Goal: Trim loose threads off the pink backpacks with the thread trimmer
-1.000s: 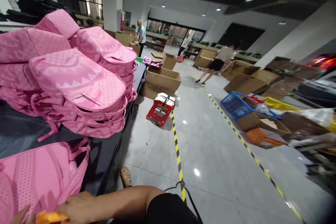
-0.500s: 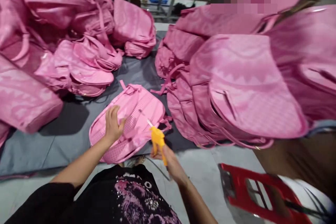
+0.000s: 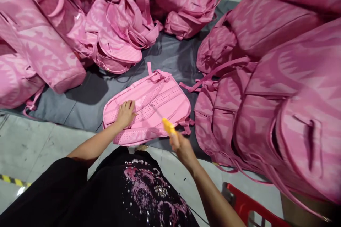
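A pink backpack [image 3: 170, 95] lies on the grey-covered surface in front of me, its dotted padded back panel and straps facing up. On its left part rests my left hand [image 3: 126, 114], fingers lying over the fabric without a visible grip. My right hand [image 3: 183, 149] is wrapped around a yellow air blow gun [image 3: 168, 126], whose thin nozzle points over the middle of the backpack. The nozzle is blurred, so I cannot tell if it touches the fabric.
Pink patterned backpacks [image 3: 266, 88] crowd the right side, one strap reaching toward the middle. More pink bags [image 3: 50, 42] are heaped at the left and back. A grey cloth [image 3: 87, 103] covers the work surface. Low at the right stands a red plastic stool [image 3: 250, 202].
The view has tilted down and shifted left. My left hand has settled lower on the backpack. The blow gun has turned in my right hand, which stays beside the backpack.
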A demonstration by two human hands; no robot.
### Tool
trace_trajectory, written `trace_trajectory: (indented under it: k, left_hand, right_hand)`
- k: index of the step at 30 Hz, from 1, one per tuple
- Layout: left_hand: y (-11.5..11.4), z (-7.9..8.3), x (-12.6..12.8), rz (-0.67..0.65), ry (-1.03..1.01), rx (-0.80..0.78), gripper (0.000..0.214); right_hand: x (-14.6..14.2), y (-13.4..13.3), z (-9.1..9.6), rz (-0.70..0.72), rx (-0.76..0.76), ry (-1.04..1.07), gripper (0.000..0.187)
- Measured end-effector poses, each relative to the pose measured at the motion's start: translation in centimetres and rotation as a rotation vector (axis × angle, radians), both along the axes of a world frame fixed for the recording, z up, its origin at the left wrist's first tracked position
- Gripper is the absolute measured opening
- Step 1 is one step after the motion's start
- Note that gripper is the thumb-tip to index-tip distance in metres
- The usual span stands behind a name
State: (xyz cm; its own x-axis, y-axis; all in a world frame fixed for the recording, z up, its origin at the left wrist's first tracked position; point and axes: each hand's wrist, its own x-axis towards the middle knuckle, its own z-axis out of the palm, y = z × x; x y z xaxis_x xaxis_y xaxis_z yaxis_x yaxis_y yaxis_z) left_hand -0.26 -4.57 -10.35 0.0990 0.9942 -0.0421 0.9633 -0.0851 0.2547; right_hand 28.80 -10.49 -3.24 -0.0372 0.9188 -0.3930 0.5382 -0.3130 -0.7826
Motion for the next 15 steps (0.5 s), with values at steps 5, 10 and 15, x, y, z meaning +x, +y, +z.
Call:
trace_trajectory:
  k: [5, 10, 15]
  left_hand:
    - [1.4, 1.8, -1.3, 0.320, -0.645, -0.167, 0.037]
    - [2.1, 4.9, -4.8, 0.594, -1.279, -0.582, 0.043]
    - [2.4, 4.1, -3.8, 0.810, -1.702, -0.809, 0.048]
  right_hand:
    - [1.7, 2.1, 0.8, 0.207, -0.077, 0.106, 0.051]
    - [1.4, 4.1, 2.1, 0.120, -0.087, 0.123, 0.056]
    - [0.9, 6.1, 3.7, 0.219, -0.039, 0.060, 0.055]
